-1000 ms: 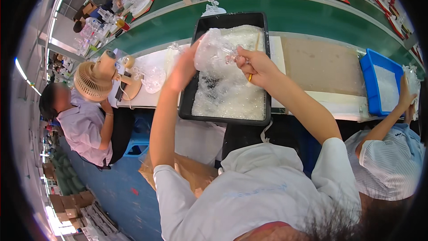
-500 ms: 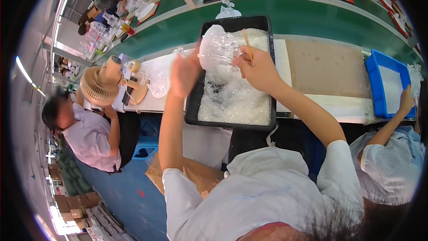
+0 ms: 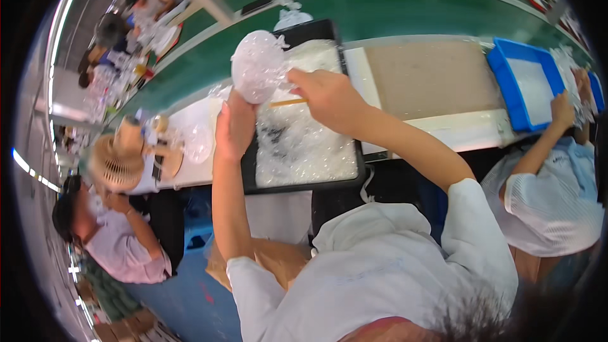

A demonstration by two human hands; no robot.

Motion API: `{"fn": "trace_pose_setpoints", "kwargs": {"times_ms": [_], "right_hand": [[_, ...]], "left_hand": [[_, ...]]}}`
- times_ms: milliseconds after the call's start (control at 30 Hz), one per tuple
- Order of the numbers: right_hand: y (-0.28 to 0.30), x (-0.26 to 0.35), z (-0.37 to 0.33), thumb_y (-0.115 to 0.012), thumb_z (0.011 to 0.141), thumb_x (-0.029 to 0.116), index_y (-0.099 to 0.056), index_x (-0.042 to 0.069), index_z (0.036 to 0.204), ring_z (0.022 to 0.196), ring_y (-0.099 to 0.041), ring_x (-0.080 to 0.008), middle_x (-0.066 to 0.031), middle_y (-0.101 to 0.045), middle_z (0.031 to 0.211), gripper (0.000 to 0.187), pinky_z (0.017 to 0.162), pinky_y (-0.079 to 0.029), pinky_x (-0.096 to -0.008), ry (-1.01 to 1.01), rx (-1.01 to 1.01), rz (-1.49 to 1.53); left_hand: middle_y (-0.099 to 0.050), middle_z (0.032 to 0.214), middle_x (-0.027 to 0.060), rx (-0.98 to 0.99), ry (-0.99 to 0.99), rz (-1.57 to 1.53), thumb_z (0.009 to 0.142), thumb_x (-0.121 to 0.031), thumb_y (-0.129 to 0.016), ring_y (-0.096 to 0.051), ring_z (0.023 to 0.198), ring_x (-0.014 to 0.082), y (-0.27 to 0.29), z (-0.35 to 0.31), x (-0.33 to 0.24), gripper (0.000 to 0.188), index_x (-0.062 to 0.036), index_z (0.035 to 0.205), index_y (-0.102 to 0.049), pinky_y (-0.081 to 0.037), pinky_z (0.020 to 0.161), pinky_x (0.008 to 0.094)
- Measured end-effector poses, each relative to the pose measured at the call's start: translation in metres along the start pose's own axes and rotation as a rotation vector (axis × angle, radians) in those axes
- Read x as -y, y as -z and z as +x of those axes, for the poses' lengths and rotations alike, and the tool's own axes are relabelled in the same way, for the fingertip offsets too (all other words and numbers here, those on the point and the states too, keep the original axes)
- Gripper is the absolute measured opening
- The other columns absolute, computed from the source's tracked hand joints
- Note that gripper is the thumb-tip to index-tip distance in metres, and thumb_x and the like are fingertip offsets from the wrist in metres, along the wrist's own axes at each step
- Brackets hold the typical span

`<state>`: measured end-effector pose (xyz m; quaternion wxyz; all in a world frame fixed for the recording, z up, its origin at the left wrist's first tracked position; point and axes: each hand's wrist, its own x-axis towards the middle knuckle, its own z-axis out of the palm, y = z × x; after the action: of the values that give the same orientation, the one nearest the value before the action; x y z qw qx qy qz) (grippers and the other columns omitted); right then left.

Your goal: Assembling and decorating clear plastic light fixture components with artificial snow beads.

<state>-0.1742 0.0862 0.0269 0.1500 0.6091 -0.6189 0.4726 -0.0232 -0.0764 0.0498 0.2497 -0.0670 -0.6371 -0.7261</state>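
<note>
A clear, knobbly ornament with a round frosted base (image 3: 256, 66) is tilted up above the far left part of a black tray (image 3: 310, 185). White, glittery flakes (image 3: 310, 152) fill much of the tray. My left hand (image 3: 236, 128) grips the ornament by the lower edge of its base, its fingers partly hidden behind. My right hand (image 3: 332, 101) has its fingertips closed at the ornament's clear part, and a thin yellowish stick (image 3: 288, 102) juts from the same hand. What tips the stick cannot be made out.
Left of the tray are another clear ornament (image 3: 198, 142) and a beige fan (image 3: 117, 161), near a seated person (image 3: 126, 234). Behind the tray stands one more ornament (image 3: 292, 18). On the right are a brown board (image 3: 430, 79), a blue tray (image 3: 497, 85) and another worker's hand (image 3: 562, 109).
The ornament has turned so its round base faces up toward me. My left hand, blurred beside it earlier, now holds the base. The stick has swung from upright to nearly level.
</note>
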Motion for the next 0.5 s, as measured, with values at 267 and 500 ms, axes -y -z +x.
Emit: {"fn": "trace_pose_setpoints", "kwargs": {"times_ms": [267, 500], "right_hand": [[0.143, -0.058, 0.02, -0.063, 0.086, 0.013, -0.063, 0.004, 0.11, 0.083, -0.065, -0.0381, -0.0192, -0.068, 0.09, 0.026, 0.071, -0.052, -0.0433, -0.452, 0.141, -0.419], [0.215, -0.168, -0.01, -0.063, 0.077, 0.011, -0.064, -0.002, 0.095, 0.098, -0.062, -0.0429, -0.0257, -0.065, 0.1, 0.023, 0.082, -0.053, -0.045, -0.779, 0.6, -1.054]], "left_hand": [[-0.067, 0.101, 0.0192, -0.192, 0.228, 0.384, 0.092, -0.022, -0.041, -0.062, 0.101, 0.0232, 0.007, 0.004, 0.01, 0.035, 0.0016, 0.115, -0.055, -0.042, 0.096, 0.0331], [-0.067, 0.068, 0.0102, -0.004, 0.497, 0.572, 0.092, -0.012, -0.037, -0.055, 0.069, 0.0139, -0.014, -0.003, 0.023, 0.019, -0.0026, 0.086, -0.052, -0.044, 0.075, 0.0262]]}}
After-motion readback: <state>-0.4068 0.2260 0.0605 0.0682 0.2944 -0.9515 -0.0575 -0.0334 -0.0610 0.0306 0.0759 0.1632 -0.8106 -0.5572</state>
